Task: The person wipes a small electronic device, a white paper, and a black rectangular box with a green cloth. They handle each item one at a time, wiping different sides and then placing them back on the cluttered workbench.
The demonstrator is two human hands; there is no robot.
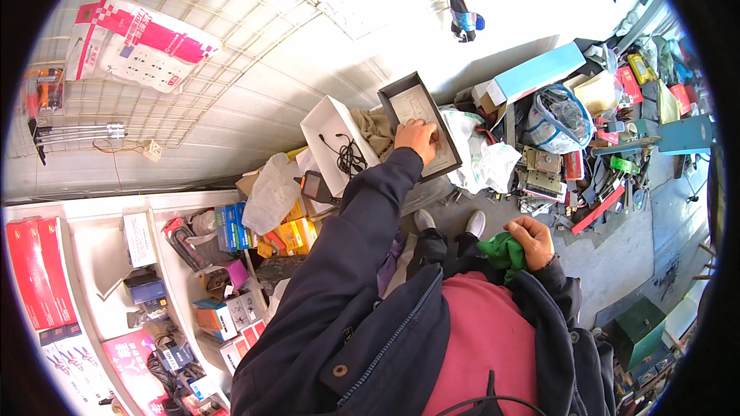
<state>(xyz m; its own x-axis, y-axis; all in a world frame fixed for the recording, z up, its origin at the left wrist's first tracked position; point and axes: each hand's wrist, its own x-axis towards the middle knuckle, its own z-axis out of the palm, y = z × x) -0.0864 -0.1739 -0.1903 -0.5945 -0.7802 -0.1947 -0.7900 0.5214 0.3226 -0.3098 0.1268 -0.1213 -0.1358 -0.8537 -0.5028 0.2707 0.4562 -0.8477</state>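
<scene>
My left hand (417, 139) reaches out over a shallow black-rimmed box (449, 128) with a pale printed sheet inside. Its fingers are bent down against the inside of the box, and anything pinched beneath them is hidden. Close to my body on the right, my right hand (532, 242) is closed around a crumpled green cloth (502, 253). Left of the black-rimmed box stands an open white box (327, 128), where a coiled black cable (351, 158) lies. A small black device with a screen (315, 186) leans beside the white box.
White plastic bags (482, 158) and a long light-blue box (534, 73) lie to the right. Beyond is a blue-trimmed clear bag (556, 125) among piled tools and metal parts. White shelves (92, 262) with packages line the left; a wire rack (254, 46) hangs above.
</scene>
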